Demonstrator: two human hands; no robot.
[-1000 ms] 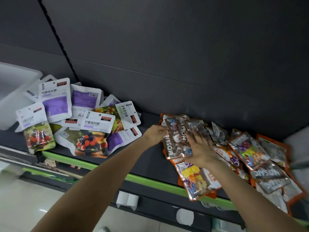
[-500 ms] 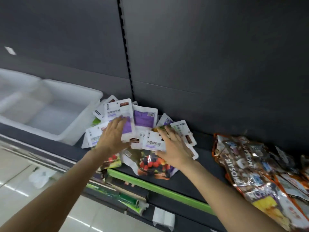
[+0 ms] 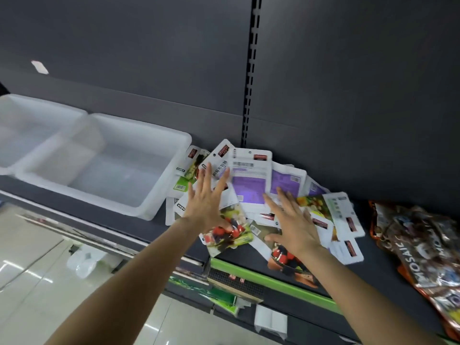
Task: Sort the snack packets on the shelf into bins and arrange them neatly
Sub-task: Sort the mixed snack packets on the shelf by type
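White-and-purple snack packets lie in a loose overlapping heap on the dark shelf, mid-shelf against the back panel, just right of the near translucent bin. A second bin sits beside it toward the shelf's left end. Both bins look empty as far as you can see. A separate pile of brown-orange packets sits toward the shelf's right end, apart from the white heap.

Your left hand is flat and spread, fingers straight, pressing on the left side of the heap; nothing gripped. Your right hand is likewise splayed, palm down on the heap's right-front part, fingers straight, holding nothing.

Step, as a judgement: gathering the white packets before binning; sorting itself has barely started, since no packet is in a bin yet.

Next move likely calls for drawing both palms together to square the heap into a stack, then curling fingers under an edge and lifting it left over the near bin's rim. Watch the fruit-print packets at the shelf's front edge: one overhangs the green strip and could slide off. Glossy pouches will probably slip over each other, so squeeze from both sides.
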